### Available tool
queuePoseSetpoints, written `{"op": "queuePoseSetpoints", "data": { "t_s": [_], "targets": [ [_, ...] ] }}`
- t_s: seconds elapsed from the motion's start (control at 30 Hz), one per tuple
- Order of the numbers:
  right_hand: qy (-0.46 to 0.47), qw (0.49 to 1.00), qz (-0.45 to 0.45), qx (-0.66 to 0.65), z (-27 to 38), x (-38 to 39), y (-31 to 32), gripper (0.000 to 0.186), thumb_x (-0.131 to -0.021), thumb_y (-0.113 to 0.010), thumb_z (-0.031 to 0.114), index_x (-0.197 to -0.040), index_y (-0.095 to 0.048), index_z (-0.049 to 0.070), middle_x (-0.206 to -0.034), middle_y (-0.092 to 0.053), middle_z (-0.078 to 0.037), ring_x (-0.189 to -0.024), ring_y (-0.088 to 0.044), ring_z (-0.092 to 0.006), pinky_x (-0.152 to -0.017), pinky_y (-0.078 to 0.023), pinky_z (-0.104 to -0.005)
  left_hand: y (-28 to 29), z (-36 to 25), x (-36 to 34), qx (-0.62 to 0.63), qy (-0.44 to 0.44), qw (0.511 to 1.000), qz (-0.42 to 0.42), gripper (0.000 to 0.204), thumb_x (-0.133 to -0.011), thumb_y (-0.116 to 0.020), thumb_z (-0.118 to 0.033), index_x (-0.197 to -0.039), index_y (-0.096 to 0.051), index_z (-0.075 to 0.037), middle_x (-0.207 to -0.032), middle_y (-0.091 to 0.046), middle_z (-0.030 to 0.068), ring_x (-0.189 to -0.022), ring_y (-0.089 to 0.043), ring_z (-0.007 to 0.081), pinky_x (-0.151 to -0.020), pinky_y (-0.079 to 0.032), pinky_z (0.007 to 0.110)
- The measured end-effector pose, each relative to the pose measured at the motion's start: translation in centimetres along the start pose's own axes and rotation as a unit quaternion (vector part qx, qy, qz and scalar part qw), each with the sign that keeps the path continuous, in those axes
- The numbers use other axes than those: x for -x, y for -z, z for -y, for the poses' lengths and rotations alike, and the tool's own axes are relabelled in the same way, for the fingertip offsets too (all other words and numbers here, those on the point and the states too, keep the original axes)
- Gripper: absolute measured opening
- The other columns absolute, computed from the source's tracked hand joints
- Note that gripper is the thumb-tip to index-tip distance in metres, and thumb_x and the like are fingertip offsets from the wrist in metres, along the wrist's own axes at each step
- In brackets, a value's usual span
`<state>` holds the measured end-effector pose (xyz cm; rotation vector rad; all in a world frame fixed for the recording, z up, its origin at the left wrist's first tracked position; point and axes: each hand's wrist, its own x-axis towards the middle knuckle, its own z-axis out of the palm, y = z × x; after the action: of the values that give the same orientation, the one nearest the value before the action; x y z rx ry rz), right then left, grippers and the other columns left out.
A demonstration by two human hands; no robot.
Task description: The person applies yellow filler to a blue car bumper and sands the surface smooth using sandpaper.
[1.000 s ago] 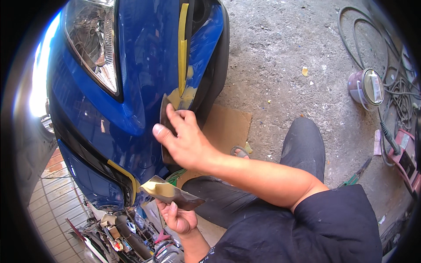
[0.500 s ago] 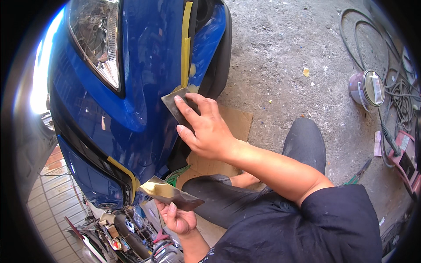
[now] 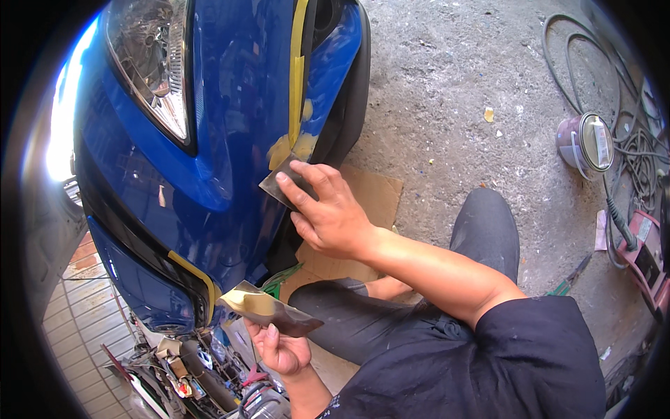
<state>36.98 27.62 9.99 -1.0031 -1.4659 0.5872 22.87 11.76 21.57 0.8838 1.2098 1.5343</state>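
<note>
A flat dark putty spreader point(image 3: 276, 183) is pinched under the fingers of my right hand point(image 3: 335, 213). Its edge lies against the blue car bumper point(image 3: 230, 126), just below a patch of yellowish putty point(image 3: 280, 151) and the lower end of a strip of yellow masking tape point(image 3: 296, 91). Lower down, my left hand point(image 3: 283, 349) grips a second, wider plate point(image 3: 296, 320) from beneath, thumb toward me. A lump of pale yellow putty point(image 3: 252, 302) sits on that plate's far end. More masking tape point(image 3: 195, 269) runs along the black trim near it.
Cardboard point(image 3: 377, 199) lies under my legs on rough concrete. To the right stand a paint can point(image 3: 587, 143), coiled cables point(image 3: 638, 160) and a red machine point(image 3: 645, 262). Cluttered tools and parts point(image 3: 195, 373) fill the lower left. The headlight point(image 3: 157, 70) is at upper left.
My right hand has slid slightly down along the bumper with its spreader, uncovering a putty patch beside the tape's end. My left hand and its plate have barely moved.
</note>
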Motion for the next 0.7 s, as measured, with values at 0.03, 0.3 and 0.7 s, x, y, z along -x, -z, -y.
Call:
{"op": "queuePoseSetpoints", "data": {
  "t_s": [0.03, 0.3, 0.7],
  "targets": [
    [-0.007, 1.0, 0.007, 0.004, 0.4, 0.2, 0.0, 0.061, -0.075, -0.067, 0.015, -0.134, -0.049, 0.01, -0.136, -0.04, -0.016, -0.12, -0.04, -0.0379, -0.097, -0.041, -0.0459, 0.0, 0.0, -0.2, 0.0, 0.001, 1.0, -0.001, 0.056, -0.084, -0.047, 0.002, -0.139, -0.042, -0.006, -0.135, -0.051, 0.0105, -0.125, -0.049, 0.0248, -0.109, -0.036, 0.042],
    [0.0, 1.0, 0.008, 0.003, 0.2, 0.0, 0.8, 0.058, -0.078, -0.067, 0.016, -0.133, -0.049, 0.006, -0.137, -0.04, -0.019, -0.123, -0.039, -0.0416, -0.102, -0.038, -0.048, 0.4, 0.2, 0.1, 0.01, 0.007, 1.0, -0.009, 0.054, -0.083, -0.048, 0.003, -0.137, -0.044, -0.006, -0.134, -0.052, 0.0113, -0.124, -0.049, 0.0246, -0.109, -0.036, 0.041],
    [0.077, 0.996, -0.001, 0.037, -2.5, 0.7, -0.2, 0.059, -0.074, -0.069, 0.011, -0.131, -0.052, 0.011, -0.138, -0.044, -0.013, -0.127, -0.039, -0.0377, -0.102, -0.039, -0.0488, 0.2, 0.2, 0.4, 0.018, 0.007, 1.0, -0.015, 0.056, -0.083, -0.049, 0.003, -0.138, -0.041, -0.004, -0.135, -0.051, 0.0124, -0.125, -0.048, 0.0255, -0.11, -0.035, 0.041]
  ]
}}
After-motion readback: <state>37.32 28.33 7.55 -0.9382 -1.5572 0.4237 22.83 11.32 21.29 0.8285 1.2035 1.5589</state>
